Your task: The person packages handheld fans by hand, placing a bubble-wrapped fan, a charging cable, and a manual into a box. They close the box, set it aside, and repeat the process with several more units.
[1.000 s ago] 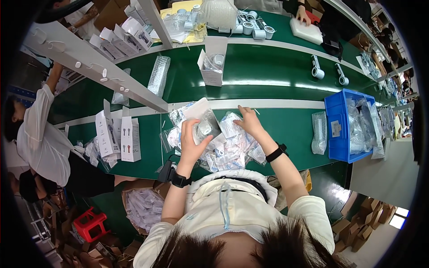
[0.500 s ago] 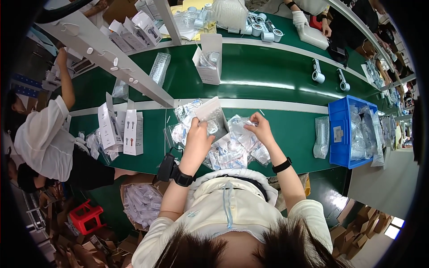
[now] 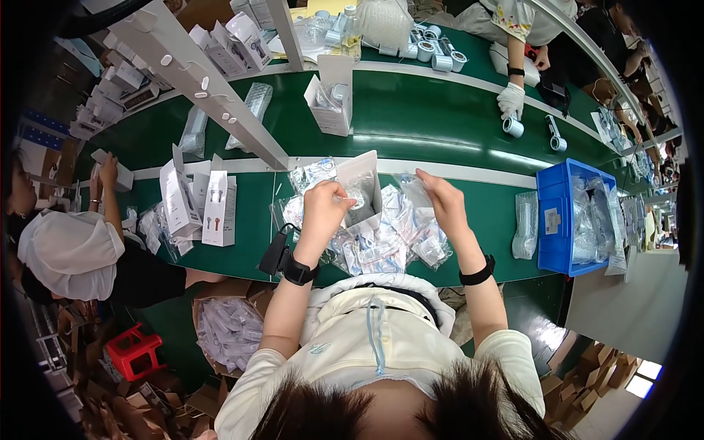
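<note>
On the green counter (image 3: pixel 493 213), an upright white carton (image 3: pixel 369 163) stands among a pile of bagged accessory packets (image 3: pixel 381 253). It is part filled: a clear-bagged item (image 3: pixel 360 189) sits inside, while its tall flap is up, so closing is not done. The right hand (image 3: pixel 444 203) has its fingers pinched on a clear packet (image 3: pixel 415 191), outside the carton. The left hand (image 3: pixel 323 213) is curled at the carton's left side; whether it clamps the wall or the bag, I cannot tell. Many packets lie loose; beyond the metal rail (image 3: pixel 469 174), another carton (image 3: pixel 331 121) stands filled but unclosed.
</note>
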Action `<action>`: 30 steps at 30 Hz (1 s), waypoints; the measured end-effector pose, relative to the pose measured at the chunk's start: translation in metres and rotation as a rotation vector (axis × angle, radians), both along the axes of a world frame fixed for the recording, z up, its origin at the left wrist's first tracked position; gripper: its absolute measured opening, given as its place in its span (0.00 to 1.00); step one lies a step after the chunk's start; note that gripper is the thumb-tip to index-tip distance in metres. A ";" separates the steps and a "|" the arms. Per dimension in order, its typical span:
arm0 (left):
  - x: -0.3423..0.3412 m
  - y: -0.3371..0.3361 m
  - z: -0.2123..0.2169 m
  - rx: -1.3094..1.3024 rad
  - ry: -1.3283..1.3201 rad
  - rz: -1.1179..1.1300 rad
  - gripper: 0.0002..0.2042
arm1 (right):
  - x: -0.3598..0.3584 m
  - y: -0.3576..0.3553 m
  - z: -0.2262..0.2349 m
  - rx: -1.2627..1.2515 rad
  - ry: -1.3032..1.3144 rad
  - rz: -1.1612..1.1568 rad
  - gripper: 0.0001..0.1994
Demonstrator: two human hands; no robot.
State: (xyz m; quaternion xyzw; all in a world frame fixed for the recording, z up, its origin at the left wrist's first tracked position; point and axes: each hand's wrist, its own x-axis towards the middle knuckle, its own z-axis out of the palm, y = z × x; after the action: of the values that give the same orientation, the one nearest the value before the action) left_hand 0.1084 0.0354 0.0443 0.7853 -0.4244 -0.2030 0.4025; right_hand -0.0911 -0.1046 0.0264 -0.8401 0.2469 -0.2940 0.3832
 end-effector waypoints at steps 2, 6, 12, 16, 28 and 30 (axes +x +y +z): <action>0.000 0.000 -0.001 0.010 0.016 0.009 0.09 | 0.005 -0.004 0.003 0.112 0.105 -0.015 0.13; 0.000 -0.001 -0.008 -0.046 0.004 -0.013 0.09 | 0.010 -0.009 -0.011 0.232 0.324 -0.031 0.13; 0.005 -0.002 -0.014 -0.083 0.001 -0.018 0.10 | -0.002 -0.020 -0.019 0.222 0.325 -0.084 0.14; 0.005 -0.004 -0.010 -0.050 -0.008 -0.020 0.09 | -0.001 -0.016 0.037 0.515 0.016 -0.164 0.18; 0.012 -0.008 -0.016 -0.055 0.050 -0.022 0.06 | 0.078 0.020 0.035 -0.340 0.188 0.733 0.10; 0.012 -0.008 -0.022 -0.075 0.048 -0.030 0.05 | 0.078 0.017 0.033 -0.420 0.310 0.730 0.09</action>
State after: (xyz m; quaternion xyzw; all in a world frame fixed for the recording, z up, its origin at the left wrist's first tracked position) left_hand 0.1205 0.0274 0.0221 0.7582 -0.4336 -0.2115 0.4386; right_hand -0.0131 -0.0875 0.0592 -0.9660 -0.0762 -0.0539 0.2413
